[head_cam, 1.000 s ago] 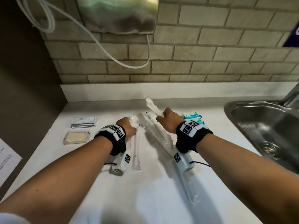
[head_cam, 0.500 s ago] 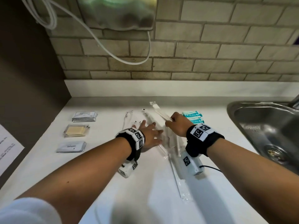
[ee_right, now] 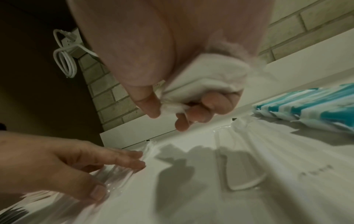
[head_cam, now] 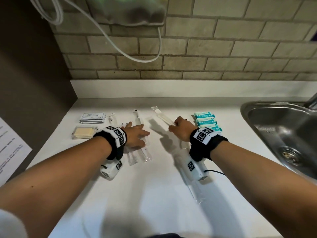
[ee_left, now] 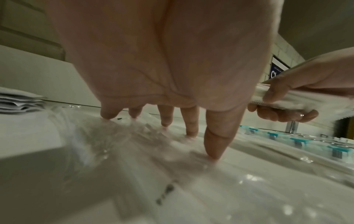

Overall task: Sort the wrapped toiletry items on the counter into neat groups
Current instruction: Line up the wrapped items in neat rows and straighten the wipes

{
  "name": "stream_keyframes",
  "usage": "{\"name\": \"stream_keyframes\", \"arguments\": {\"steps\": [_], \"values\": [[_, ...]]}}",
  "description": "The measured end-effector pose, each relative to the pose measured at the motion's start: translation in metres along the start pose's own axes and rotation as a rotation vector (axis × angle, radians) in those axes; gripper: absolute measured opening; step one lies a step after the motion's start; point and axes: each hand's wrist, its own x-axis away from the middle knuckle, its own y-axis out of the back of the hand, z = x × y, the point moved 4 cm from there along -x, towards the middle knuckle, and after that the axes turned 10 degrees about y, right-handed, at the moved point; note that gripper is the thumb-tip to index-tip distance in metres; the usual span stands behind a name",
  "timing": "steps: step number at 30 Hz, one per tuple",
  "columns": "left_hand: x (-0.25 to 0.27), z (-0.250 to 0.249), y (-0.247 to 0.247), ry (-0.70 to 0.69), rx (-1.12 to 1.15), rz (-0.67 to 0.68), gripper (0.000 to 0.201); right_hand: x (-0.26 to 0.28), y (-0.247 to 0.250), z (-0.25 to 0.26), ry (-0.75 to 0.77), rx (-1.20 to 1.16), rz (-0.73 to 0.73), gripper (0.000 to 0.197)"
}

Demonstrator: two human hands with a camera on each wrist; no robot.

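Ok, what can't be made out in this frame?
- Print on the grey sachets: too small, head view.
- What the clear sleeves under the left hand contain: hand covers them, left wrist view blurred.
- Lower part of the packet in the right hand: hidden by wrist and camera.
- Tap: cut off by the right edge.

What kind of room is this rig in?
Likely a kitchenette or washroom counter. A steel sink is set into the white counter, a brick-tile wall runs behind it, and wrapped toiletry items are laid out, such as the teal packets.
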Motion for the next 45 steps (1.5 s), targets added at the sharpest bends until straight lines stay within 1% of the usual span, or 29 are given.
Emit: {"name": "stream_keyframes", "arguments": {"steps": [2, 4, 6, 7, 8, 10, 12, 13, 14, 17, 21, 23, 27, 30, 32, 33, 34, 36, 38, 40, 42, 43, 45], "values": [[0.006, -0.010, 0.001, -0.025, -0.007, -0.026, 0.065, 0.003, 0.002, -0.003, -0.012, -0.008, -0.015, 0.038], [0.017, -0.029, 0.003, -0.091, 0.000, -0.109, 0.063, 0.008, 0.006, -0.006, -0.023, -0.015, -0.035, 0.038], [0.033, -0.060, 0.005, -0.225, 0.050, -0.191, 0.054, 0.014, 0.013, -0.010, -0.036, -0.011, -0.066, 0.037], [0.045, -0.078, 0.004, -0.316, 0.070, -0.200, 0.049, 0.016, 0.018, -0.013, -0.040, -0.010, -0.086, 0.036], [0.056, -0.097, 0.001, -0.412, 0.069, -0.181, 0.045, 0.020, 0.023, -0.016, -0.042, -0.016, -0.106, 0.034], [0.075, -0.128, -0.013, -0.565, 0.044, -0.060, 0.043, 0.025, 0.032, -0.023, -0.048, -0.034, -0.139, 0.032], [0.086, -0.143, -0.032, -0.626, 0.051, 0.070, 0.041, 0.030, 0.039, -0.029, -0.064, -0.057, -0.157, 0.034], [0.088, -0.145, -0.039, -0.625, 0.064, 0.096, 0.039, 0.033, 0.042, -0.032, -0.071, -0.072, -0.165, 0.035], [0.090, -0.146, -0.042, -0.614, 0.076, 0.095, 0.037, 0.037, 0.045, -0.035, -0.074, -0.084, -0.169, 0.037], [0.084, -0.135, -0.036, -0.531, 0.032, 0.024, 0.038, 0.045, 0.046, -0.038, -0.067, -0.078, -0.163, 0.038], [0.055, -0.113, -0.016, -0.373, -0.015, -0.042, 0.041, 0.053, 0.038, -0.043, -0.070, -0.086, -0.143, 0.034], [0.038, -0.107, -0.007, -0.318, -0.020, -0.073, 0.041, 0.055, 0.035, -0.044, -0.071, -0.085, -0.129, 0.034], [0.010, -0.103, 0.007, -0.252, 0.003, -0.127, 0.043, 0.056, 0.029, -0.044, -0.071, -0.075, -0.110, 0.036], [0.000, -0.105, 0.013, -0.219, 0.038, -0.129, 0.046, 0.054, 0.026, -0.043, -0.051, -0.068, -0.128, 0.035], [-0.001, -0.107, 0.021, -0.190, 0.196, -0.185, 0.042, 0.052, 0.024, -0.043, -0.032, -0.081, -0.138, 0.032], [-0.003, -0.107, 0.027, -0.167, 0.337, -0.213, 0.044, 0.050, 0.023, -0.042, -0.024, -0.089, -0.144, 0.030], [-0.003, -0.106, 0.032, -0.151, 0.523, -0.216, 0.048, 0.048, 0.023, -0.041, -0.017, -0.095, -0.151, 0.028], [-0.001, -0.112, 0.038, -0.154, 0.903, -0.111, 0.051, 0.043, 0.024, -0.037, 0.008, -0.110, -0.178, 0.026], [0.006, -0.123, 0.044, -0.191, 1.112, 0.009, 0.053, 0.038, 0.027, -0.031, 0.036, -0.156, -0.227, 0.031], [0.014, -0.133, 0.052, -0.231, 1.246, 0.104, 0.055, 0.032, 0.032, -0.026, 0.050, -0.208, -0.254, 0.030], [0.020, -0.140, 0.060, -0.263, 1.302, 0.143, 0.053, 0.026, 0.035, -0.022, 0.058, -0.227, -0.269, 0.024], [0.021, -0.142, 0.064, -0.283, 1.291, 0.121, 0.049, 0.023, 0.036, -0.022, 0.072, -0.228, -0.276, 0.024], [0.019, -0.141, 0.071, -0.319, 1.198, 0.009, 0.033, 0.018, 0.038, -0.018, 0.104, -0.216, -0.262, 0.028]]}}
